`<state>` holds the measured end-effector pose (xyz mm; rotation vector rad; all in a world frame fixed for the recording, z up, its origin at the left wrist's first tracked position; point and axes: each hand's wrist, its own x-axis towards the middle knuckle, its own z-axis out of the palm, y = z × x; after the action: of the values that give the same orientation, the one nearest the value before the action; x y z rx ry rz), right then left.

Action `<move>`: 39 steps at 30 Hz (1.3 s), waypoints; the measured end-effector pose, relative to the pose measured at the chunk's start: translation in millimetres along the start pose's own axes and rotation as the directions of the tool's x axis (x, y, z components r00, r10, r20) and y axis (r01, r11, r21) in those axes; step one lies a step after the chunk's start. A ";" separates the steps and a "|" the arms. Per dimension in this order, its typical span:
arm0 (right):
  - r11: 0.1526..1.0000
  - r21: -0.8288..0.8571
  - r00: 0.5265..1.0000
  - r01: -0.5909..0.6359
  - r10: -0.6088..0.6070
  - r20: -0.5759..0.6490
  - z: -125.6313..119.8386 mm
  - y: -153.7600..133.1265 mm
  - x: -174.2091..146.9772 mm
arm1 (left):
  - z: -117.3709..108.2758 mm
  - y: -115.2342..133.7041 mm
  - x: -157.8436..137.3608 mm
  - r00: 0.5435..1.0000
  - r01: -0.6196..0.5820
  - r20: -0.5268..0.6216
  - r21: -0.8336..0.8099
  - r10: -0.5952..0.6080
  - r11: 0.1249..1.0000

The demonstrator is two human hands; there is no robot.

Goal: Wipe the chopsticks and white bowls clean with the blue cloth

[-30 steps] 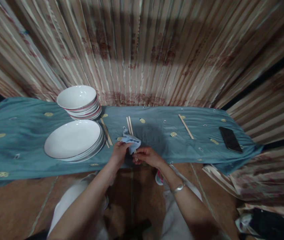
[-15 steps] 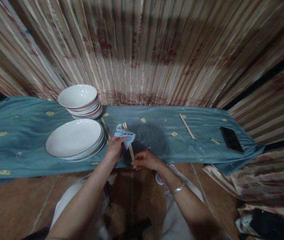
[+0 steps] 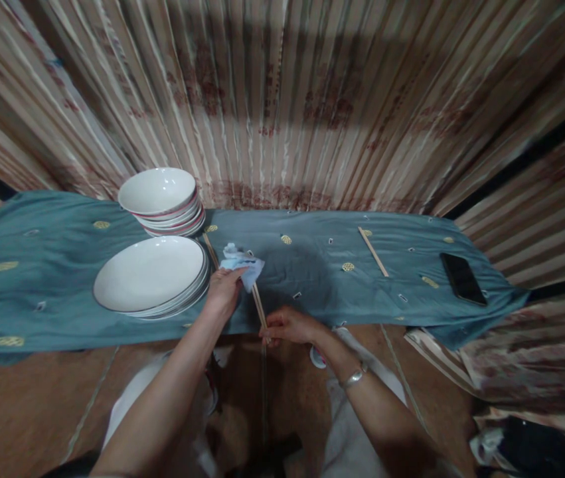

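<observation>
A pleated curtain (image 3: 282, 99) is hung behind a blue-green tablecloth (image 3: 53, 265). At left, a stack of plates (image 3: 153, 275) is set before a stack of bowls (image 3: 160, 192). The left hand (image 3: 225, 289) is closed on a pale rag; the right hand (image 3: 287, 326) is curled, fingertips pinched. A phone (image 3: 463, 279) is laid at far right. The rag (image 3: 245, 267) is pressed about the upper part of the held chopsticks (image 3: 259, 307), whose lower ends are gripped by the right hand at the tablecloth's near edge.

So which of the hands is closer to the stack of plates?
Left. The left hand, pinching the light-blue cloth, is just right of the plates. The right hand is farther right, holding the near ends of the chopsticks.
</observation>
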<state>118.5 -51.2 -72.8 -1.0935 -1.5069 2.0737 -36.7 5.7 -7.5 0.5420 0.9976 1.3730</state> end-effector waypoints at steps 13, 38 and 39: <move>0.993 -0.119 0.999 0.023 -0.028 -0.036 -6.8 3.9 -4.2 | -0.7 -4.3 -2.0 0.999 0.041 0.015 -0.004 -0.041 0.999; 0.992 -0.021 0.985 0.121 -0.122 -0.124 -12.4 -14.0 -12.0 | -1.0 -44.4 -19.9 0.983 0.119 0.118 0.153 -0.138 0.981; 0.993 -0.024 0.984 0.119 -0.121 -0.130 -12.6 -14.7 -12.5 | -1.4 -45.6 -20.4 0.982 0.121 0.123 0.161 -0.141 0.979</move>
<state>133.7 -46.0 -56.3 -1.0942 -1.4901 1.8743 -10.9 -21.9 -40.1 0.6626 1.0159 1.1338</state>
